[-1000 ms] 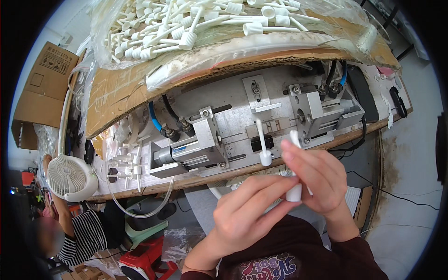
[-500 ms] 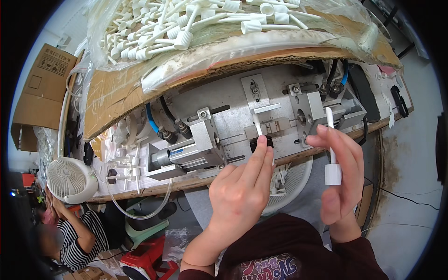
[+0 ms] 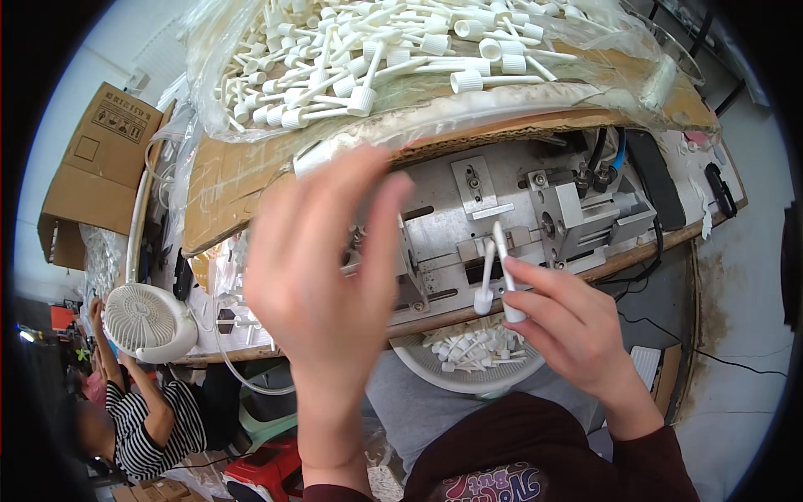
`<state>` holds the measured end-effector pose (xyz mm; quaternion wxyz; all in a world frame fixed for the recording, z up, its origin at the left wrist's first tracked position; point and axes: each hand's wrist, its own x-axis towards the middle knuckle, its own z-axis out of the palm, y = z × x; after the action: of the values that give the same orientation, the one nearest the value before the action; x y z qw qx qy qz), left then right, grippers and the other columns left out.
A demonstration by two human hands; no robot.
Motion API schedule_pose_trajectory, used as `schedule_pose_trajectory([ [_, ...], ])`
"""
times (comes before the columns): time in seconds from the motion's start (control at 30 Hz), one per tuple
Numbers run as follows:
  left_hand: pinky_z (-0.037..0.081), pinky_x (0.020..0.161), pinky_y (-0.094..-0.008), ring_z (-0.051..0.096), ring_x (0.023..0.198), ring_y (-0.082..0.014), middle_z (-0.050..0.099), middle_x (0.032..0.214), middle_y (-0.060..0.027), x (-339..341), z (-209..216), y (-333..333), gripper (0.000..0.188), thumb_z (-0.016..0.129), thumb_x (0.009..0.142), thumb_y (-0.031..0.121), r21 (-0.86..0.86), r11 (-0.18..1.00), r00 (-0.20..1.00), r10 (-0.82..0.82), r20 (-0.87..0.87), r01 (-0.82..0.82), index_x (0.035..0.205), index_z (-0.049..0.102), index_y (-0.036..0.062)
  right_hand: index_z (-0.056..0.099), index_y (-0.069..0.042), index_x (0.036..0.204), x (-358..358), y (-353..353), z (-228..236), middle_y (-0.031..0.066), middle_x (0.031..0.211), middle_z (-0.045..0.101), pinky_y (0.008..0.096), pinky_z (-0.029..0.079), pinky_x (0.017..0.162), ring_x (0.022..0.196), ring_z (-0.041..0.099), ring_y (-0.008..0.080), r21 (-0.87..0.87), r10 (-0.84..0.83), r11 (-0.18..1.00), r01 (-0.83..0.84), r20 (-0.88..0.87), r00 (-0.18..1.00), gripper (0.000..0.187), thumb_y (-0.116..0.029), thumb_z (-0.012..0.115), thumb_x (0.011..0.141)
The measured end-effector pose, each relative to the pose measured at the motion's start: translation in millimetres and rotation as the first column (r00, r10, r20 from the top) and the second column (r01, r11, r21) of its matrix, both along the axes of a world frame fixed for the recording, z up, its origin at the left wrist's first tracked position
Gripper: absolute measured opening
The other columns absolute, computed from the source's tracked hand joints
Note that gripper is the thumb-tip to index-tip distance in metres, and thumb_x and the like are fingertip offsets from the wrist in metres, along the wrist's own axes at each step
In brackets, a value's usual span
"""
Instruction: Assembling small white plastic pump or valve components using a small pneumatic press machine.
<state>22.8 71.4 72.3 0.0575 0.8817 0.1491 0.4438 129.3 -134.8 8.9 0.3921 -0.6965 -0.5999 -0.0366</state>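
Note:
My right hand point(image 3: 577, 330) pinches a white stemmed cap point(image 3: 503, 255) between thumb and fingers, its thin stem pointing up. Just left of it is a second white stemmed cap point(image 3: 483, 299), stem up too; whether my fingers touch it, I cannot tell. Both are in front of the metal fixture's centre block point(image 3: 471, 248). My left hand point(image 3: 322, 268), smeared by motion, is raised over the left part of the fixture and hides much of it. Its fingers are too blurred to read, and no object shows in them.
Many white stemmed caps point(image 3: 368, 63) lie heaped in plastic on a cardboard sheet point(image 3: 230, 197) above the fixture. A pneumatic cylinder point(image 3: 577, 213) stands at right. Below the bench edge, a white basket point(image 3: 477, 386) holds more caps. A fan point(image 3: 146, 322) and another person point(image 3: 163, 422) are at left.
My left hand has lifted away from the centre block toward the upper left. My right hand has moved left with its cap to the block's front. The basket below shows more fully.

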Motion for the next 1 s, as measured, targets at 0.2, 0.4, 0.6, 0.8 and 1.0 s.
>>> schedule_pose_trajectory([
  [0.2, 0.053, 0.075, -0.0390, 0.070, 0.086, -0.0283, 0.074, 0.095, -0.0110, 43, 8, 47, 0.023, 0.077, 0.084, 0.018, 0.005, 0.991, 0.991, 0.137, 0.004, -0.137, 0.104, 0.075, 0.0073, 0.069, -0.002, 0.093, -13, 15, -4, 0.0155, 0.125, 0.069, 0.0279, 0.048, 0.057, 0.063, 0.064, 0.0171, -0.158, -0.016, 0.986, 0.052, 0.225, 0.974, 0.022, -0.011, 0.077, 0.075],
  [0.4, 0.054, 0.072, -0.0366, 0.072, 0.079, -0.0267, 0.073, 0.087, -0.0129, 57, 5, 53, 0.021, 0.074, 0.085, 0.018, -0.064, 0.990, 0.991, 0.122, -0.062, -0.126, 0.102, 0.075, 0.0061, 0.058, -0.006, 0.077, -4, 28, -4, 0.0168, 0.116, 0.073, 0.0245, 0.042, 0.052, 0.051, 0.056, 0.0092, -0.078, -0.027, 0.995, 0.055, 0.328, 0.944, 0.008, -0.007, 0.066, 0.075],
  [0.6, 0.051, 0.054, -0.0258, 0.067, 0.066, -0.0132, 0.069, 0.086, -0.0064, 24, 20, 5, 0.014, 0.076, 0.080, 0.004, -0.306, 0.946, 0.993, -0.091, 0.077, 0.110, 0.094, 0.074, 0.0030, 0.072, -0.006, 0.091, 0, 23, 14, 0.0108, 0.114, 0.074, 0.0294, 0.048, 0.057, 0.062, 0.063, 0.0186, -0.243, 0.015, 0.969, 0.046, 0.240, 0.971, 0.020, -0.015, 0.080, 0.075],
  [0.8, 0.061, 0.070, -0.0247, 0.070, 0.085, -0.0143, 0.067, 0.112, -0.0110, -23, 5, -41, 0.028, 0.088, 0.071, 0.004, -0.490, 0.854, 0.971, -0.233, -0.056, 0.176, 0.095, 0.074, -0.0008, 0.072, -0.002, 0.097, 54, 60, 61, 0.0110, 0.093, 0.072, 0.0349, 0.054, 0.074, 0.081, 0.068, 0.0267, 0.184, -0.040, 0.983, 0.014, 0.134, 0.990, 0.018, -0.006, 0.077, 0.080],
  [1.0, 0.061, 0.075, -0.0321, 0.072, 0.096, -0.0228, 0.062, 0.134, -0.0187, -40, -27, -69, 0.042, 0.089, 0.068, 0.005, -0.523, 0.813, 0.918, -0.374, -0.133, 0.255, 0.107, 0.074, 0.0006, 0.067, -0.001, 0.099, 122, 124, 74, 0.0156, 0.096, 0.066, 0.0439, 0.051, 0.085, 0.096, 0.064, 0.0341, 0.172, -0.047, 0.985, 0.000, 0.270, 0.962, 0.026, -0.025, 0.068, 0.090],
])
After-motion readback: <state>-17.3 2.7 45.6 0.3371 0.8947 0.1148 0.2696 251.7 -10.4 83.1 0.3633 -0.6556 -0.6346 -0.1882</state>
